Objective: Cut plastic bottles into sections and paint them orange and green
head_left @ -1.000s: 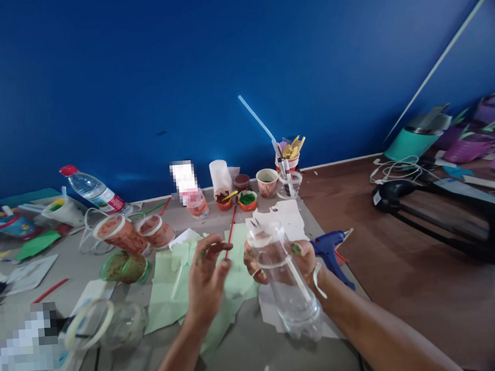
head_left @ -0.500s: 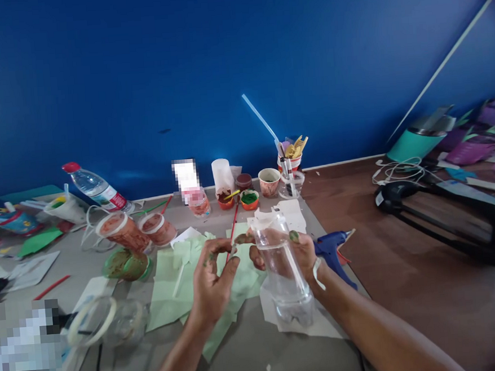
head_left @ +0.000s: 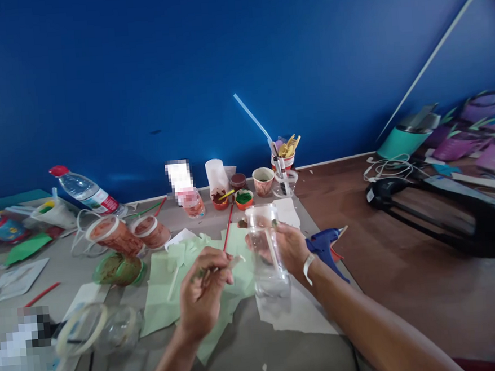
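In my right hand [head_left: 293, 249] is a clear plastic bottle [head_left: 271, 271], its upper end a wide rim and its moulded base lower down. The fingers wrap behind it, showing through the plastic. My left hand [head_left: 202, 293] pinches a small pale strip [head_left: 236, 261] between thumb and fingertips, just left of the bottle; what it is exactly I cannot make out. Both hands have green paint stains. Light green paper sheets [head_left: 158, 305] lie beneath my left hand, and white paper [head_left: 299, 317] lies beneath the bottle. A blue glue gun [head_left: 325, 248] rests beside my right wrist.
Paint pots, including a green one [head_left: 244, 198], line the wall. Brown-smeared tubs [head_left: 111, 234] and a red-capped water bottle [head_left: 89, 192] stand left. A roll of tape [head_left: 82, 330] lies front left. Right are a black-framed object [head_left: 423, 213] and a teal container [head_left: 407, 137].
The bottle has turned more upright and shifted slightly left with my right hand. My left hand has turned and closed further, so the pale strip now points toward the bottle.
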